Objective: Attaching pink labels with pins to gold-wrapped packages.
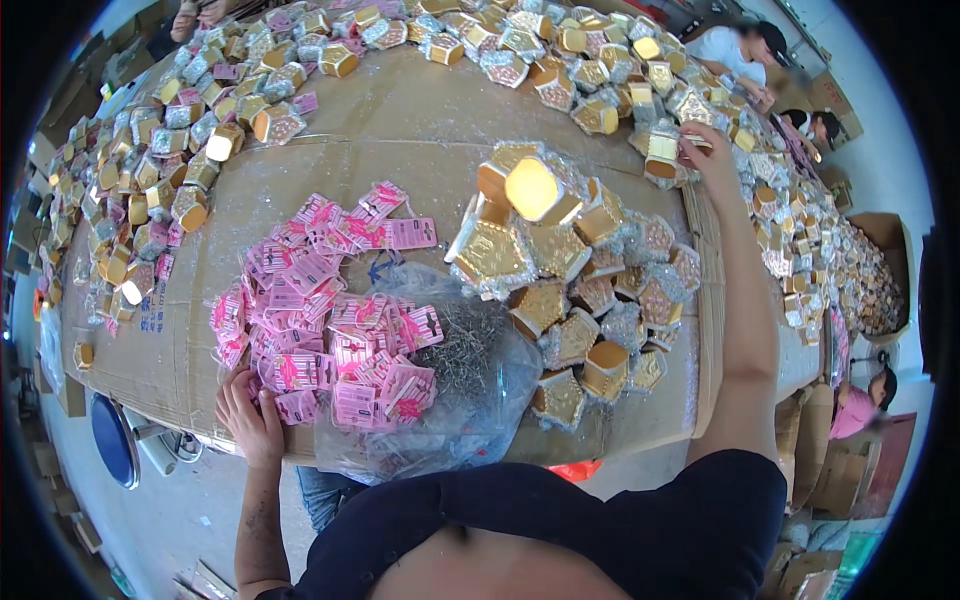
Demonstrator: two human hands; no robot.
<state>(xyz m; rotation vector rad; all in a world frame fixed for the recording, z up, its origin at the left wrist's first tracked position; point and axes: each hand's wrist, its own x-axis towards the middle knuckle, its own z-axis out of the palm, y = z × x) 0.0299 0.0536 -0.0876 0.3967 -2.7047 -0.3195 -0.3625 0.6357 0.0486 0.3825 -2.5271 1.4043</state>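
My right hand (pixel 708 155) is stretched out to the far right of the table. Its fingers are closed at the edge of a gold house-shaped ornament (pixel 661 147) with a glittery rim. My left hand (pixel 248 417) lies at the table's near edge, fingers apart, beside a heap of pink hang tags (pixel 300 290). Some of its fingertips are against the lowest tags. Between my arms sits a pile of gold, glitter-edged ornaments (pixel 570 250), several of them stacked. Left of that pile, small dark wire-like metal pieces (pixel 463 345) lie on a clear plastic bag (pixel 430 440).
More gold ornaments (pixel 185 150) spread along the table's left side, far edge and right side. Brown cardboard (pixel 390 105) covers the tabletop. A blue round stool (pixel 115 440) stands at left. Other people (pixel 735 55) work at the right. Another person's hands (pixel 200 14) show at the top left.
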